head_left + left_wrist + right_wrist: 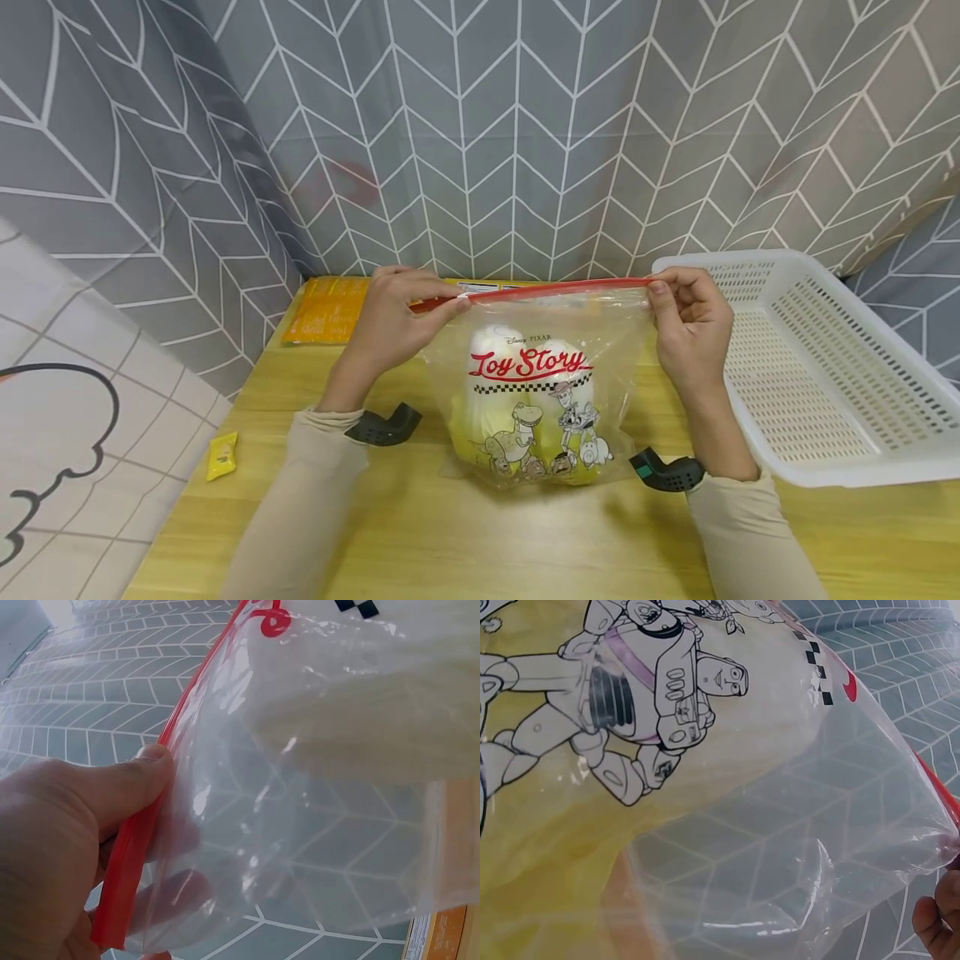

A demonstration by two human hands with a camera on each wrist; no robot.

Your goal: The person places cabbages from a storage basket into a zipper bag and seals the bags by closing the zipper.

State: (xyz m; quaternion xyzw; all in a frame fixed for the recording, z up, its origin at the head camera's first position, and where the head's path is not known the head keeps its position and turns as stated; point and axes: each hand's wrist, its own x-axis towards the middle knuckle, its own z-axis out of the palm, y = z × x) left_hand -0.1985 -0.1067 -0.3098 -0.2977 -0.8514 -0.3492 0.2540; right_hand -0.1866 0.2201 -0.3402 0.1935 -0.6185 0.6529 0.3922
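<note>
A clear zip bag [536, 400] with a red top strip and cartoon print hangs upright between my two hands. Inside it sit white-and-yellow items, partly veiled by the print, so their kind is unclear. My left hand [397, 317] pinches the red strip near its left end; in the left wrist view the thumb [139, 776] presses on the strip with fingers behind the plastic. At the opposite top corner, my right hand [693, 321] pinches the strip's right end. Only some fingertips [934, 922] of that hand show in the right wrist view.
A white perforated plastic basket [810, 375] stands on the right of the wooden table [450, 550]. Behind my left hand lies an orange packet [326, 310]. A small yellow sachet [222, 456] rests near the left edge. A grey patterned curtain [487, 133] closes off the back.
</note>
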